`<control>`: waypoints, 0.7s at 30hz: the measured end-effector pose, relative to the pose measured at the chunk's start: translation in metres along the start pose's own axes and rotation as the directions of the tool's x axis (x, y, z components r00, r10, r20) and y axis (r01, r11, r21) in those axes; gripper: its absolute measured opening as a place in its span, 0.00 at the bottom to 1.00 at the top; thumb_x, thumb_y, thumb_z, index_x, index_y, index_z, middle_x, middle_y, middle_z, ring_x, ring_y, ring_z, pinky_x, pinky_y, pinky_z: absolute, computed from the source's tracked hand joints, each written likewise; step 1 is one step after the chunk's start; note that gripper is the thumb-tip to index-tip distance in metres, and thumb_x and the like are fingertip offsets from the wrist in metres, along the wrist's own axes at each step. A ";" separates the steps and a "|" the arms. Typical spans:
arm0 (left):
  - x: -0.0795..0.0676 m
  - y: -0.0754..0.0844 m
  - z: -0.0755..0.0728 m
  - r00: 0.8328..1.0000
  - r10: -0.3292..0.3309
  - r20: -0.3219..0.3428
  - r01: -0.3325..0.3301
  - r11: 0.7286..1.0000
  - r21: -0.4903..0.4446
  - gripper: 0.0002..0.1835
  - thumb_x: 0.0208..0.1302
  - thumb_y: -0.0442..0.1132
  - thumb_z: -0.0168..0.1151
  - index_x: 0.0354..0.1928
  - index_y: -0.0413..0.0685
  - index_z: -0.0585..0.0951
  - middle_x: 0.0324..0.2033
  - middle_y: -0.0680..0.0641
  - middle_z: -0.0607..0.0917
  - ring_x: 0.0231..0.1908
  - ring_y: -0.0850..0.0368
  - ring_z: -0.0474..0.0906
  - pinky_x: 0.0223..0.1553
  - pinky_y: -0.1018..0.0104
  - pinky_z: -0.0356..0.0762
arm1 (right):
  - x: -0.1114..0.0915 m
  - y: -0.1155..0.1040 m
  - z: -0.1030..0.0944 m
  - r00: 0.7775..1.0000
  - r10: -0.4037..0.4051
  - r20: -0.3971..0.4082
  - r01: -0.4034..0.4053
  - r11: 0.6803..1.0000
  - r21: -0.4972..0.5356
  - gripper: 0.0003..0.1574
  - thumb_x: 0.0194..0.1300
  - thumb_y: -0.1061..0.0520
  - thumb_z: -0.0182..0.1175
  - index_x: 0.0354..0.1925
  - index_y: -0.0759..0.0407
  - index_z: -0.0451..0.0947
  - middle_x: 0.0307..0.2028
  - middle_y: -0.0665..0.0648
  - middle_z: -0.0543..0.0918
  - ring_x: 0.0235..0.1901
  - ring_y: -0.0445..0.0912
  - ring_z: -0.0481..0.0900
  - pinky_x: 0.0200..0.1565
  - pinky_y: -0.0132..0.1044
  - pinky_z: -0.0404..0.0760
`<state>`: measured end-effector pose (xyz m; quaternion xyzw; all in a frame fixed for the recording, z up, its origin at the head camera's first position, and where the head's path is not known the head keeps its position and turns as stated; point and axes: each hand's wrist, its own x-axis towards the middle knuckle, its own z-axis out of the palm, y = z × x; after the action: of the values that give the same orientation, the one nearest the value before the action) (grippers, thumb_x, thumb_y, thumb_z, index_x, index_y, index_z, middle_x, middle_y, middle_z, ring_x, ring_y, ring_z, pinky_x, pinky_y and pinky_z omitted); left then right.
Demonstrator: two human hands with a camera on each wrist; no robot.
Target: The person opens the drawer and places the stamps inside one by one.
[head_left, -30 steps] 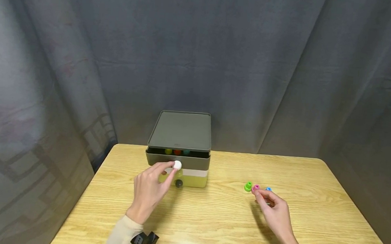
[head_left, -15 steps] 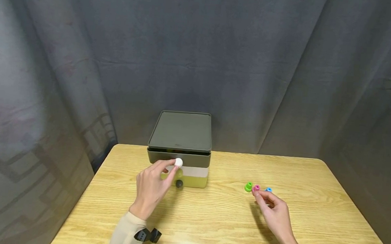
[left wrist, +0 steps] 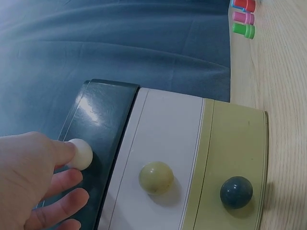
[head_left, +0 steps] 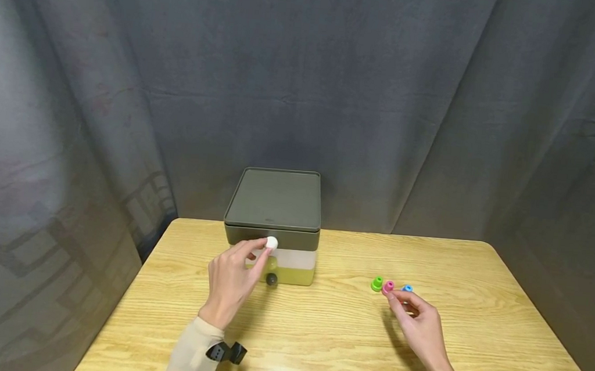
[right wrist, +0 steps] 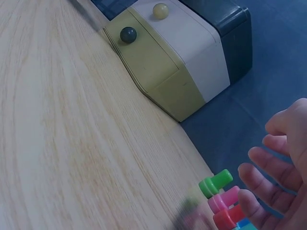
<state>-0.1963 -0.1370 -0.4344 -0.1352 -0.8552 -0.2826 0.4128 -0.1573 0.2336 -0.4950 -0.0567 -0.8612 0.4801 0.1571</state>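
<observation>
My left hand [head_left: 231,282] pinches the white round knob [left wrist: 81,154] of the dark top drawer [left wrist: 101,110], between thumb and fingers. This drawer belongs to a small three-drawer chest [head_left: 278,198], and its front is flush under the lid. On the right, my right hand [head_left: 417,326] hovers close to a cluster of small stepped plastic pegs, its fingers loosely bent around nothing visible. Those pegs are green [right wrist: 216,183], pink [right wrist: 223,199], red [right wrist: 227,218] and blue [head_left: 408,288]. In the head view the fingers partly cover the cluster.
Below the top drawer are a white drawer [left wrist: 165,124] with an olive knob [left wrist: 156,177] and an olive drawer [left wrist: 235,143] with a dark knob [left wrist: 236,192]. The chest stands near the back edge of the wooden table [head_left: 327,339]. Grey curtains [head_left: 305,93] hang behind and beside it.
The left hand has pushed the top drawer in. The gap that showed coloured things inside is gone. The right hand has stayed nearly still.
</observation>
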 end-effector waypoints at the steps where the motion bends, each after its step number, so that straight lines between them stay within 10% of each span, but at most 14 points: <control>1: 0.000 0.000 0.000 1.000 -0.005 0.003 0.005 1.000 0.000 0.11 0.64 0.43 0.78 0.46 0.49 0.93 0.35 0.48 0.94 0.23 0.57 0.87 0.18 0.73 0.66 | 0.000 0.000 0.000 1.000 0.001 0.004 -0.001 1.000 0.005 0.13 0.74 0.51 0.69 0.46 0.58 0.91 0.40 0.53 0.91 0.32 0.33 0.84 0.34 0.28 0.82; 21: -0.014 -0.010 0.013 0.996 -0.082 0.047 0.081 0.997 0.011 0.13 0.63 0.45 0.77 0.48 0.51 0.90 0.32 0.53 0.94 0.24 0.59 0.87 0.20 0.67 0.72 | -0.002 0.003 0.001 0.999 0.023 0.038 -0.023 1.000 0.008 0.14 0.74 0.49 0.69 0.48 0.57 0.91 0.44 0.56 0.90 0.34 0.30 0.82 0.35 0.28 0.81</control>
<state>-0.1999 -0.1377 -0.4557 -0.1049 -0.8709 -0.2921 0.3810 -0.1559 0.2342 -0.4979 -0.0566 -0.8613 0.4864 0.1353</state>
